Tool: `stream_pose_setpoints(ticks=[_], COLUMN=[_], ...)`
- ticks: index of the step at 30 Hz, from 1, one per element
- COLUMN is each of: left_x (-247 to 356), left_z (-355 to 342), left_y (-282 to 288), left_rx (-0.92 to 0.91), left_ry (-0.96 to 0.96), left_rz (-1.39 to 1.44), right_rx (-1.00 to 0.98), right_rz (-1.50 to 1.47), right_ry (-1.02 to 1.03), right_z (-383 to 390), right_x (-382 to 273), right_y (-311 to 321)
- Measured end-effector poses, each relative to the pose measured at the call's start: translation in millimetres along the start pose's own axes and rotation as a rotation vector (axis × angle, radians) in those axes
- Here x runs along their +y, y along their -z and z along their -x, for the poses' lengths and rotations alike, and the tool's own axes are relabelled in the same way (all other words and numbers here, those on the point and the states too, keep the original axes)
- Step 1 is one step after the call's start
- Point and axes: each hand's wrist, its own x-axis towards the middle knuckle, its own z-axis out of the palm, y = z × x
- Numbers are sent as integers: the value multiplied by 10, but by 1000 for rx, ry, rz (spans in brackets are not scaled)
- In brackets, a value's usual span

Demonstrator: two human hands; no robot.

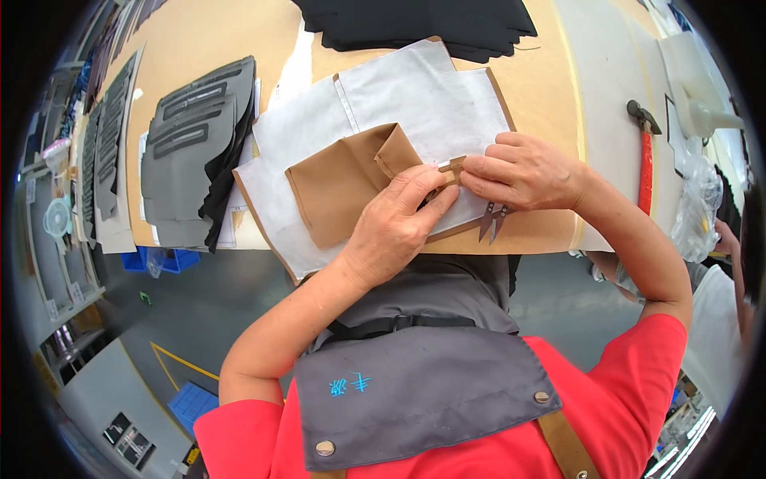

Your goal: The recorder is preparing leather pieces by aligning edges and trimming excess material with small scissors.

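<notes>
A brown fabric piece with a white backing [399,92] lies spread over the near part of the table. Its brown face shows where a part is folded over, forming a brown flap [339,188]. My left hand [399,219] pinches a small edge of the brown fabric between thumb and fingers. Close beside it, my right hand [527,172] grips the same narrow edge with its fingertips. Thread snips [492,222] are tucked in my right hand, their blades pointing down toward the table's front edge. The fingers hide the snips' handles and part of the pinched edge.
Black fabric [415,24] is stacked at the far side. Dark grey panels with slots [191,136] lie in a pile on the left. A red-handled hammer [645,160] and a clear plastic bag [698,207] are at the right. A blue bin [179,259] sits below the table's left part.
</notes>
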Motion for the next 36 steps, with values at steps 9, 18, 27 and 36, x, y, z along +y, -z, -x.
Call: stream_pose_setpoints(ticks=[9,18,27,36], left_x=[9,-59,-74,-58], left_z=[2,4,37,55], left_y=[40,63,40,32], left_rx=[-37,-95,-57,-29], left_ry=[-24,-80,-84,-43], left_rz=[11,-8,21,89], right_rx=[47,171,173,200], right_rz=[-319,-422,-516,-537], right_ry=[-249,-617,-887,-702], right_z=[5,-58,-134,-67], right_x=[-82,-369,-499,-437], right_y=[-128,-233,-144,-143])
